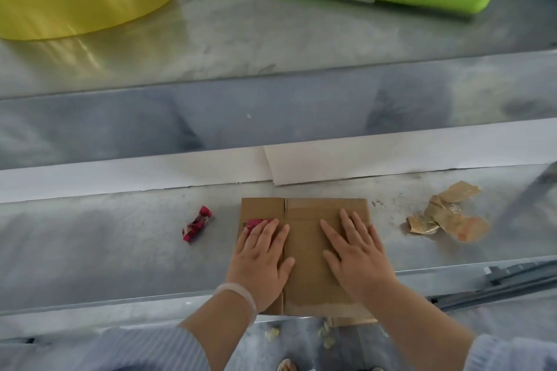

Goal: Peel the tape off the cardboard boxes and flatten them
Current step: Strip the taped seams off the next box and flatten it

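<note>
Nearly flattened: the brown cardboard box [304, 238] lies pressed on the grey metal desk [120, 250], at its near edge.
From the left, a crumpled pink tape scrap [197, 223] is already off; the left hand [259, 256], grip released and fingers straight, covers a pink strip [254, 223] probably left to peel; the right hand [357, 253] presses likewise; crumpled brown tape wads [449, 215] lie aside.
</note>
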Tool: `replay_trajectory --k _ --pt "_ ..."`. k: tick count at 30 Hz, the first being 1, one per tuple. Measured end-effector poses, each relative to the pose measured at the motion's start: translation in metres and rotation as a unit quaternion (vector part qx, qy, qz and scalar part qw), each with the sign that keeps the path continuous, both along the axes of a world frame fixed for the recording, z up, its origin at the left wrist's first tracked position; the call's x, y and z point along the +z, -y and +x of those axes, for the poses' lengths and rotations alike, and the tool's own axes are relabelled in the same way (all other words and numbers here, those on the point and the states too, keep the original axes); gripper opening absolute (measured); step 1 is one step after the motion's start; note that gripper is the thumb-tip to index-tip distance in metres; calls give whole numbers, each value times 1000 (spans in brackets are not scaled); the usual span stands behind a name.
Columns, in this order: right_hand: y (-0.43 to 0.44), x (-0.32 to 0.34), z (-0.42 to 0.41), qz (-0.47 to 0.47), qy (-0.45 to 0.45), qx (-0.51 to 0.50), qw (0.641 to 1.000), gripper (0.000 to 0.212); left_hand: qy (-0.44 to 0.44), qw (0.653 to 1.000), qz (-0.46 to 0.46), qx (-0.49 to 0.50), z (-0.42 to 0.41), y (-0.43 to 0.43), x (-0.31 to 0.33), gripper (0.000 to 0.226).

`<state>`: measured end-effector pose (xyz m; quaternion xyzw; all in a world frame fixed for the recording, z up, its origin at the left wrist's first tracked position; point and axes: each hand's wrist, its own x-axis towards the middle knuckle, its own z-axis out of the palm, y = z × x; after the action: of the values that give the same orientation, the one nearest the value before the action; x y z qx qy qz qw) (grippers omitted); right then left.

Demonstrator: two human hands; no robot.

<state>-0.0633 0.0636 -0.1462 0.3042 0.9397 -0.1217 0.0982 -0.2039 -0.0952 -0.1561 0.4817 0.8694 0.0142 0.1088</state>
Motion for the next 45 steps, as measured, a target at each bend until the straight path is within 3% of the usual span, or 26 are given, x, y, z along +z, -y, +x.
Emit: replay_trajectory --k 6,16,22,29,33,37,45 --pt "-1 -13 4 30 -13 8 999 93 -12 1000 -18 -13 -3 -3 -2 76" --pt "-2 -10 -12 31 -36 33 998 87 -32 999 14 -35 -15 -11 -4 85" --pt "-7 -18 -12 31 -47 25 998 88 -28 999 -20 -24 -17 -13 -8 91" --pt "-11 -8 -10 29 -6 6 1000 97 -31 999 -39 -4 -14 -16 -2 91" --pt "-21 -4 -9 17 -11 48 999 97 -21 997 -58 52 -24 -34 3 87" --pt "-25 -10 3 25 -17 52 998 97 -51 998 -20 30 -28 -33 2 82" --pt "-30 -20 18 48 -46 42 997 109 -10 993 -65 -96 -40 -4 2 125"
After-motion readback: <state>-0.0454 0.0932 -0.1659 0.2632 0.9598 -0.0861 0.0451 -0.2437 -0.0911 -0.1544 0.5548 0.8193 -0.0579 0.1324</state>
